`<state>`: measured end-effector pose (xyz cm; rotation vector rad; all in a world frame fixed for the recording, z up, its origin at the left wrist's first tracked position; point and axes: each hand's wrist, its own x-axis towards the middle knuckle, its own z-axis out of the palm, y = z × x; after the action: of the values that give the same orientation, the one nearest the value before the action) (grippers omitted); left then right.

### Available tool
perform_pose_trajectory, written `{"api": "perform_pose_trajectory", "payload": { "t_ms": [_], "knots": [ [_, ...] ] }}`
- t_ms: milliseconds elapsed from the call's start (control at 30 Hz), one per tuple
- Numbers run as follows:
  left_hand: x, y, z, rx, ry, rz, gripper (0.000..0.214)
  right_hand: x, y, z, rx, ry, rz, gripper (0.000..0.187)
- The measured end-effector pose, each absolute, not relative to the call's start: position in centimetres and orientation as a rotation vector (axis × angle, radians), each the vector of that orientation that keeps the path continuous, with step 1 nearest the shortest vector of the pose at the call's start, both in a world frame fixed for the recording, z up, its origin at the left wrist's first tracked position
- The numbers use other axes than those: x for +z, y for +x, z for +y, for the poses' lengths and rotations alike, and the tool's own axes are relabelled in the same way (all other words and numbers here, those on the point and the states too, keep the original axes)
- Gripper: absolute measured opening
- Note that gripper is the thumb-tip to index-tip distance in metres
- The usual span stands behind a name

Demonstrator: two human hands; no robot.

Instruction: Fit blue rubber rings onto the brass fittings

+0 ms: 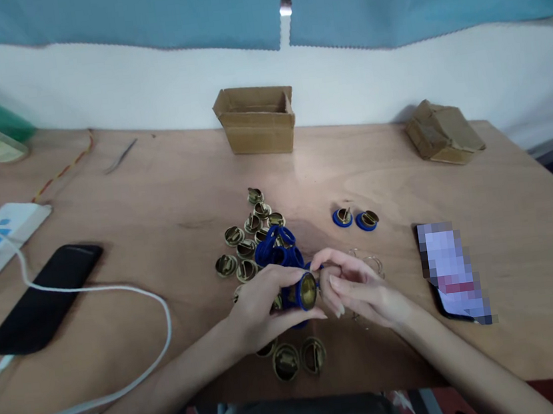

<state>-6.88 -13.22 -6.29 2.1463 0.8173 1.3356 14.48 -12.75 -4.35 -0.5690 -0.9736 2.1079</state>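
Note:
My left hand (266,305) grips a round brass-coloured piece with a blue rim (308,291) between thumb and fingers, its golden face turned to the right. Close beside it, my right hand (360,287) has its fingers curled and pinched; what they hold, if anything, I cannot make out. Behind my left hand lies a heap of blue rings (277,247). Several brass-coloured round pieces (246,247) are spread around these rings, and more (286,361) lie near the table's front edge. Thin wire rings (374,265) rest just beyond my right hand, partly hidden.
Two blue-rimmed brass pieces (354,217) sit right of the heap. An open cardboard box (261,135) stands at the back, a crumpled one (443,133) at back right. Phones lie right (450,273) and left (46,299), with a white cable (115,287) and power strip (12,233).

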Motion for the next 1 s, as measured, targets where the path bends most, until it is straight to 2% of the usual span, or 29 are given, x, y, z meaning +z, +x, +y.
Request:
{"api": "perform_pose_trajectory", "payload": {
  "t_ms": [167,300,533,1000],
  "knots": [
    [-6.3,-7.0,-13.0,1.365,2.308,0.739,0.054,-4.5,14.5,-12.8,2.071,-0.663,-1.056,0.025],
    [-6.2,-7.0,-12.9,1.385,2.391,0.698,0.051,-4.7,14.5,-12.8,2.038,-0.704,-1.128,0.028],
    [-6.3,-7.1,-12.9,1.405,2.487,0.703,0.046,-4.0,14.6,-12.9,1.955,-0.75,-1.24,0.019],
    [-5.9,-7.4,-13.4,1.335,2.549,0.791,0.043,-3.7,13.7,-14.1,1.714,-0.846,-1.446,0.018]
  ]
}}
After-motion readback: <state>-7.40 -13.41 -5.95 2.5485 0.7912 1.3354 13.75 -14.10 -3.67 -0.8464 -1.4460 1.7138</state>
